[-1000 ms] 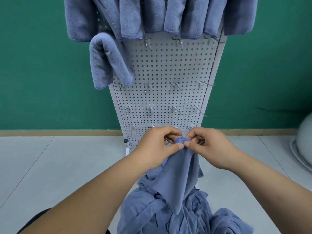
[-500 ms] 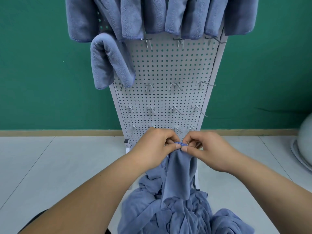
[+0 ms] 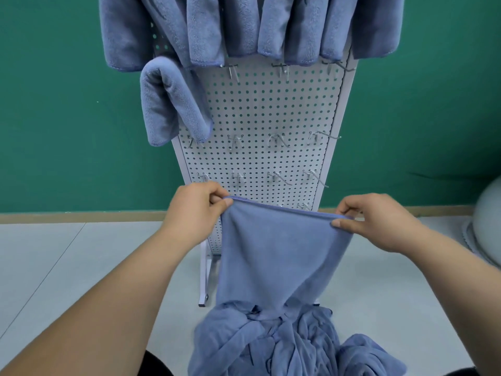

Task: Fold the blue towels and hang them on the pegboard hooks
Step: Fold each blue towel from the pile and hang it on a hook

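Fingers [image 3: 225, 202] on towel [image 3: 279, 253], pegboard [image 3: 271, 109] behind

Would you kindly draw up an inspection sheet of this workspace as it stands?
Surface: pale tiled floor, carrying the pegboard.
Job's things: top-row towels hang folded; lower folded towel hangs at left; remaining hooks bare; held towel spread; towel heap beneath it.
Clutter: pale rounded object at right edge, unidentifiable.
Grippers: left hand and right hand each pinch a top corner of the held towel.
Cables: nothing seen.
Surroundings: green wall, wooden skirting.
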`<state>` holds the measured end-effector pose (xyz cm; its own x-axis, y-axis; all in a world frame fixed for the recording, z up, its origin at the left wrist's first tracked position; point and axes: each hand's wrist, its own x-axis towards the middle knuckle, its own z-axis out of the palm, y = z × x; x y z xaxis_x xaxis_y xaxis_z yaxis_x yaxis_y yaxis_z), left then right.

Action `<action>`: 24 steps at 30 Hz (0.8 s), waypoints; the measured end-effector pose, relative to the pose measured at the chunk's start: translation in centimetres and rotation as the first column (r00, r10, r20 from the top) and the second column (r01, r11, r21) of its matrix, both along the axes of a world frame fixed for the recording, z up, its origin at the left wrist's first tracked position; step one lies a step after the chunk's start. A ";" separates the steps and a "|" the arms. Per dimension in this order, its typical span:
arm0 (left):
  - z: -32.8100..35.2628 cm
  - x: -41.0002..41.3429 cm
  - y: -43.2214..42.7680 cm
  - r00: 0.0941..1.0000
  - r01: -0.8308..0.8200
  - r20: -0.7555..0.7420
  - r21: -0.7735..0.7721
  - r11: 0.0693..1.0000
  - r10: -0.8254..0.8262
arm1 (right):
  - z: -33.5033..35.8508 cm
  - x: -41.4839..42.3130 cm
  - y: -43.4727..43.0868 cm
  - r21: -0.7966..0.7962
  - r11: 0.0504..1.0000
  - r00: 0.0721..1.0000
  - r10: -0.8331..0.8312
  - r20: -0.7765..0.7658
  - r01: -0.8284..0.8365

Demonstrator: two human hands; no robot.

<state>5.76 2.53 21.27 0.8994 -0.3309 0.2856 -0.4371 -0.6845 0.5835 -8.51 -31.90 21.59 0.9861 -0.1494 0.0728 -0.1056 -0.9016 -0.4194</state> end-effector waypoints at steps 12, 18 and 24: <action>-0.3 1.1 1.5 0.992 -0.109 0.075 0.040 0.993 0.105 | -0.5 -0.3 -0.2 -0.244 0.964 0.982 -0.068 0.173 0.110; -0.3 0.7 1.2 0.987 -0.119 0.117 0.110 0.987 0.106 | -0.9 0.2 0.5 -0.329 0.905 0.939 -0.174 0.296 0.271; -0.2 0.8 1.3 0.980 -0.178 0.110 0.120 0.977 0.165 | 0.4 0.1 1.6 -0.176 0.943 0.849 -0.159 0.504 0.282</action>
<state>6.57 3.83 21.12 0.9153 -0.2142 0.3412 -0.3581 -0.8206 0.4454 -8.37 -30.26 21.98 0.7621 -0.2769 0.5853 -0.1559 -0.9558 -0.2491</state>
